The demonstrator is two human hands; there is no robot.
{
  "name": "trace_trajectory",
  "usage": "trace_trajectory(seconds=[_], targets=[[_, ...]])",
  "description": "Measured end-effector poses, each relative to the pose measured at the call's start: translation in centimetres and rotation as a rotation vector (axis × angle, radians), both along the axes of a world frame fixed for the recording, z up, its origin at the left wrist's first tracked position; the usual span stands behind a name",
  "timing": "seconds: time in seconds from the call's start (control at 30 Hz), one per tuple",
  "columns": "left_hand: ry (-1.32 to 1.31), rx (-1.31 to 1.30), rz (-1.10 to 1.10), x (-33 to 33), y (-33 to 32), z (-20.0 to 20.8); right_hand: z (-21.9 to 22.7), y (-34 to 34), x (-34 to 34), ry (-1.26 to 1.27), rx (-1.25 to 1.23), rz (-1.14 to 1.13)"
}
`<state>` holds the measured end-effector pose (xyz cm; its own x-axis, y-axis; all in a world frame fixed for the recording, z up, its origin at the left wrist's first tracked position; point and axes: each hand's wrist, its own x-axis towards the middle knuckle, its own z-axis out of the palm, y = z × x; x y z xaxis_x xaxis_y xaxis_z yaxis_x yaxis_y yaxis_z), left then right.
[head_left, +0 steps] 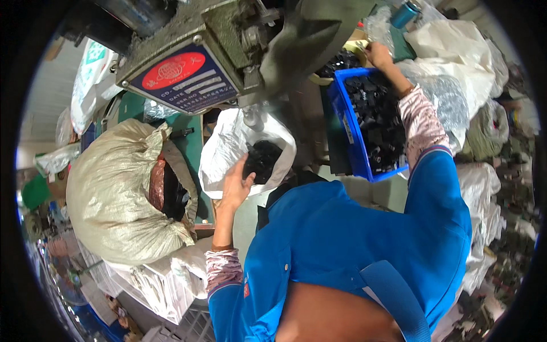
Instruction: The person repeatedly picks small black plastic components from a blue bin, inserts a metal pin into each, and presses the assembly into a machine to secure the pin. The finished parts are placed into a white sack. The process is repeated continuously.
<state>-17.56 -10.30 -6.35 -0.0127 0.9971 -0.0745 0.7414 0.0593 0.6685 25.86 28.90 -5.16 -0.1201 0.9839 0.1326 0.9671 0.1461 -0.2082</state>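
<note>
My left hand (234,187) reaches over the near rim of a white woven sack (215,154), which stands open in front of me. Its fingers are apart, beside the small black parts (263,159) heaped inside. My right hand (379,56) is stretched far forward past a blue plastic bin (359,149). The fingers of that hand are curled together at the edge of a yellowish container (358,45); whatever they hold is too small to make out. More black parts (373,117) fill the blue bin, and others (340,61) lie in the yellowish container.
A heavy machine head (228,48) with a plate on its side overhangs the white sack. A bulging beige sack (114,194) of dark pieces stands at left. White bags (456,51) and a blue can (404,14) are at the far right.
</note>
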Motion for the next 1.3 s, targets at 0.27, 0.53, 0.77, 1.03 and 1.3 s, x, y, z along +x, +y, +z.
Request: trace_trajectory(seconds=[0.27, 0.53, 0.77, 1.03, 1.3], targets=[[-0.329, -0.101, 0.149, 0.5, 1.8, -3.1, -6.1, 6.2, 3.5, -0.055, -0.276, 0.019], [-1.189, -0.271, 0.511, 0.2, 9.7, -6.3, -0.1, 3.8, 2.1, 0.082, -0.123, -0.086], [-1.435, -0.433, 0.545, -0.9, 10.6, -9.5, 1.2, -23.8, -16.0, 1.219, -0.65, 0.386], [-1.355, -0.543, 0.486, -1.1, 11.9, -11.6, -9.9, -31.9, -26.2, 1.521, -0.982, -0.231], [-1.48, -0.697, 0.226, -1.6, 12.7, -11.6, -12.6, -28.3, -24.6, 1.461, -1.017, 0.019]])
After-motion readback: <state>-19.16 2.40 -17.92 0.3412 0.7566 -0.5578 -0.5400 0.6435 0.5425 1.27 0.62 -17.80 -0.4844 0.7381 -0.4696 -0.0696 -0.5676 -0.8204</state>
